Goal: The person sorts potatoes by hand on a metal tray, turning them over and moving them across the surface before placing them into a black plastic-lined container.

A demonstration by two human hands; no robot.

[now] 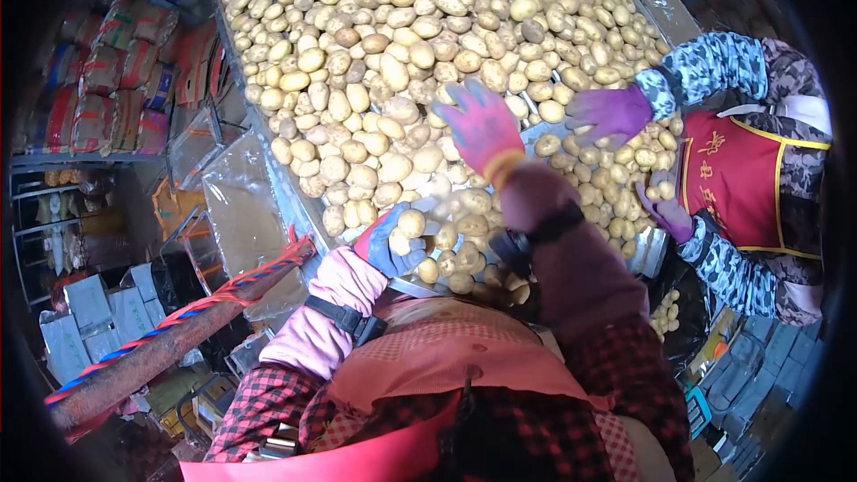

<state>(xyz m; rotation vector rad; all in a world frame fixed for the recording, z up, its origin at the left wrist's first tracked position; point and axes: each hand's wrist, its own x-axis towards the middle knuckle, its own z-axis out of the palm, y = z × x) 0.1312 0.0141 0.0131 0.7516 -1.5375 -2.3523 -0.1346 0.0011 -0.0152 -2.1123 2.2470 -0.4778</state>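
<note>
My left hand (393,243), in a grey and red glove, is at the near edge of the potato pile, its fingers curled around a potato (411,223). Farther forward and to the right, my right hand (482,129), in a pink and grey glove, is stretched over the pile (384,71) with its fingers spread and nothing held. Several potatoes (460,261) lie between my forearms near my apron; some close to my left hand are blurred.
At the right, a co-worker's purple-gloved hands (616,116) reach over the potatoes, beside a red apron (732,180). A rope-wrapped pole (170,321) slants at the lower left. Filled sacks (112,80) are stacked at the left, flattened cartons (98,321) below.
</note>
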